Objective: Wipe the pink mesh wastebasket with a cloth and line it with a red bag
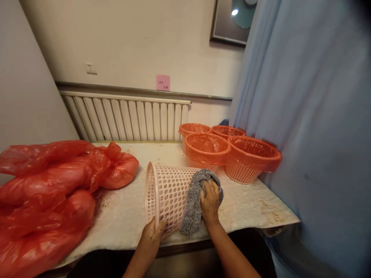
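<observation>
A pale pink perforated plastic basket (pixel 172 189) lies on its side near the table's front edge, its mouth turned to the left. My left hand (pixel 153 233) grips the basket's rim at the lower side, thumb on the outer wall and fingers inside the mouth. In my right hand (pixel 210 200) is a bunched grey cloth (pixel 194 208), pressed against the basket's base end. The cloth drapes down over that end and hides the bottom of the basket.
Several baskets lined with red plastic bags, one of them the front basket (pixel 207 148), stand at the back right. Filled red plastic bags (pixel 55 185) cover the table's left side. A blue curtain (pixel 304 146) hangs at the right; a radiator (pixel 130 117) runs behind the table (pixel 121 216).
</observation>
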{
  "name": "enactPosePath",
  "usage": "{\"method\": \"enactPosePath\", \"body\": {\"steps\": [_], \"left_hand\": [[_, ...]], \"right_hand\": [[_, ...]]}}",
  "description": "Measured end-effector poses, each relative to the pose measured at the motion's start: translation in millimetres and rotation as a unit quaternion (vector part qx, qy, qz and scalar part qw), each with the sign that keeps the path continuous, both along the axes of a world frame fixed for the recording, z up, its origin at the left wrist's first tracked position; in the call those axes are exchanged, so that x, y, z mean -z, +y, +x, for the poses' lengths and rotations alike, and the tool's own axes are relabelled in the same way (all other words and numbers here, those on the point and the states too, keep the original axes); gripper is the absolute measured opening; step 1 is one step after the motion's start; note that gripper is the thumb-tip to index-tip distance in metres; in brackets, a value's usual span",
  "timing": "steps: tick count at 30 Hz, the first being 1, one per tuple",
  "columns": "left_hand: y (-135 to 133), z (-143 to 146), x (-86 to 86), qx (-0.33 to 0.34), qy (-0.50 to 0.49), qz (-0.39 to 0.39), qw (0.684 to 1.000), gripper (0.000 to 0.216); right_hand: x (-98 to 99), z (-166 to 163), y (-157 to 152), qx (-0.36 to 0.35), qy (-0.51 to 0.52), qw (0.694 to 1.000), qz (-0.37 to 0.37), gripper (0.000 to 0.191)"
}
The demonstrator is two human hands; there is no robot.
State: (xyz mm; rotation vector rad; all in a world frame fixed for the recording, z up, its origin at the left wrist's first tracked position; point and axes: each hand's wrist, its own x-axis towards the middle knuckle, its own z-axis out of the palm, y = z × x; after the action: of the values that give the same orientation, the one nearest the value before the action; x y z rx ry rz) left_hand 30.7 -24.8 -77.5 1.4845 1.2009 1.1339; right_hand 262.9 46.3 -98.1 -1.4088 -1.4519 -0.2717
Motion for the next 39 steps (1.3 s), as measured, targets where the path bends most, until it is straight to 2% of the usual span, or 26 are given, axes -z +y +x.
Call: {"method": "enactPosePath", "body": {"steps": [5, 8, 12, 16, 23, 27, 33, 37, 39], "left_hand": [[-1, -4, -5.2, 0.014, 0.018, 0.026, 0.999, 0.058], [-1, -4, -8.1, 0.017, 0.016, 0.032, 0.999, 0.059], [-2, -4, -8.8, 0.004, -0.006, 0.048, 0.999, 0.061], [-2, -5, -8.6, 0.002, -0.025, 0.055, 0.998, 0.065], [-1, -7, -5.0, -0.016, 0.000, 0.062, 0.998, 0.070], [-3, -8, 1.3, -0.016, 0.011, 0.054, 0.998, 0.075], [-9, -2, 5.1, -0.041, -0.025, 0.050, 0.998, 0.075], [-13, 1, 9.7, -0.065, -0.039, 0.046, 0.996, 0.072], [-13, 0, 14.6, -0.052, -0.026, 0.053, 0.997, 0.071]], "right_hand": [[15.1, -31, -21, -0.035, 0.023, 0.999, 0.019, 0.035], [14.5, -57, -44, -0.108, -0.025, 0.993, 0.034, 0.035], [-1.0, -87, -70, -0.235, -0.088, 0.968, 0.020, 0.039], [-24.5, -96, -68, -0.279, -0.124, 0.952, 0.024, 0.044], [-71.0, -97, -41, -0.284, -0.180, 0.942, 0.002, 0.046], [-87.9, -102, -26, -0.257, -0.167, 0.951, -0.033, 0.043], [-95.5, -97, -1, -0.214, -0.129, 0.967, -0.056, 0.035], [-90.6, -73, 15, -0.171, -0.117, 0.975, -0.076, 0.031], [-84.4, -55, 22, -0.138, -0.110, 0.980, -0.090, 0.030]]}}
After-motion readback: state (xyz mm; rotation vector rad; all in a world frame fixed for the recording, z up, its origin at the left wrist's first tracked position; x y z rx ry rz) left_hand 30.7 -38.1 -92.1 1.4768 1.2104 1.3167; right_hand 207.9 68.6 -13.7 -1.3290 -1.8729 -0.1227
